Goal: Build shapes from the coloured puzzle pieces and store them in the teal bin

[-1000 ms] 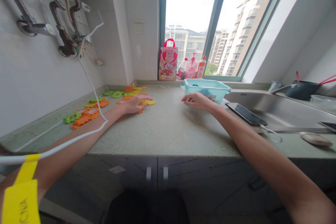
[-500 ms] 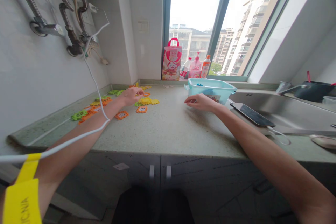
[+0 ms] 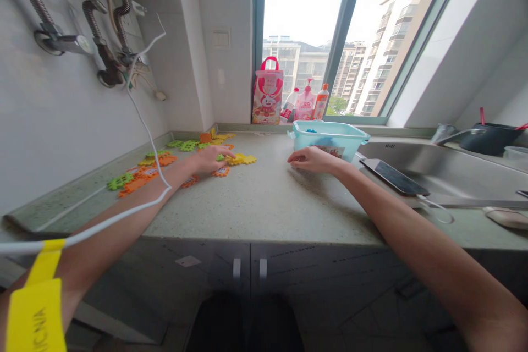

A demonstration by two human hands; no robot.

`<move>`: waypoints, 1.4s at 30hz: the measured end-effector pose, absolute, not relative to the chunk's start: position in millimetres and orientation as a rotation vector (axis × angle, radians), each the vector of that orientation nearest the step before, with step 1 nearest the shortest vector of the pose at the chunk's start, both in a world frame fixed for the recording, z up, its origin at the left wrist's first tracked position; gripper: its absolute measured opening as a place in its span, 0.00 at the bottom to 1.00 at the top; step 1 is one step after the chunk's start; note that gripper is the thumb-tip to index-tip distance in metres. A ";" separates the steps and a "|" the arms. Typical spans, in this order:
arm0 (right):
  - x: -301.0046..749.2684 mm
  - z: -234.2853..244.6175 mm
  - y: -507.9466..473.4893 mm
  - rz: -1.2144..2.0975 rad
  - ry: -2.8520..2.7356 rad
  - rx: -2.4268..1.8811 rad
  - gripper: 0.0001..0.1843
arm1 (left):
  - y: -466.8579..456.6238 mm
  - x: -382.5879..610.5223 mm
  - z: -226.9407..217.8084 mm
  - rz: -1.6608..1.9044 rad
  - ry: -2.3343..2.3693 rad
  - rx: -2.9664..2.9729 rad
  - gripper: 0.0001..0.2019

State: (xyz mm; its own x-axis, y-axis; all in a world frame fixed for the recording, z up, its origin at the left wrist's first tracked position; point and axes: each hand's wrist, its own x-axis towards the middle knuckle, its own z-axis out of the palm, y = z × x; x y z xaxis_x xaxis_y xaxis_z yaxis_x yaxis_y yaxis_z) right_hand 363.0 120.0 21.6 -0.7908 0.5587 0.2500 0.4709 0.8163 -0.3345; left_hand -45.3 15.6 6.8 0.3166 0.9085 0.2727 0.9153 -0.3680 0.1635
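Note:
My left hand (image 3: 210,158) lies low over a scatter of flat toothed foam pieces on the grey countertop (image 3: 264,198), its fingers stretched toward a yellow piece (image 3: 243,159) and touching the pieces there. An orange piece (image 3: 221,171) sits just in front of it. More green, orange and yellow pieces (image 3: 136,176) spread out along the wall to the left. My right hand (image 3: 310,158) rests on the counter with fingers loosely curled, right beside a light blue plastic bin (image 3: 330,138); nothing shows in it.
A phone (image 3: 391,176) with a cable lies on the sink's edge, the steel sink (image 3: 445,170) beyond. A pink bag (image 3: 267,94) and bottles (image 3: 310,104) stand on the window sill. A white cable (image 3: 144,126) hangs from wall pipes over my left arm.
My left hand slid over the pile of pieces, first back toward the wall, then forward to the yellow piece. The pieces near it have shifted. My right hand stayed beside the bin.

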 end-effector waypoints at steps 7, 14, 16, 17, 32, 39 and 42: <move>363.4 22.3 120.7 0.361 -2.680 -0.779 0.12 | 10.7 -29.6 10.9 -0.708 -1.715 -2.601 0.27; 358.7 22.0 114.1 0.359 -2.692 -0.750 0.13 | 3.3 -49.1 28.7 -0.270 -1.988 -2.508 0.35; 357.5 22.5 111.8 0.360 -2.703 -0.734 0.13 | 6.0 -56.3 29.0 -0.164 -2.068 -2.426 0.32; 357.1 22.8 111.1 0.354 -2.706 -0.729 0.13 | 8.2 -59.4 28.2 -0.149 -2.072 -2.377 0.31; 335.0 -3.1 109.6 0.373 -2.588 -0.604 0.28 | 3.0 17.9 5.0 -0.362 -1.462 -2.677 0.22; 299.9 -24.1 107.2 0.350 -2.743 -0.520 0.32 | -1.0 33.1 0.8 -0.417 -1.336 -2.756 0.20; 301.3 -19.3 105.7 0.333 -2.740 -0.476 0.29 | -1.1 32.1 0.1 -0.439 -1.312 -2.772 0.20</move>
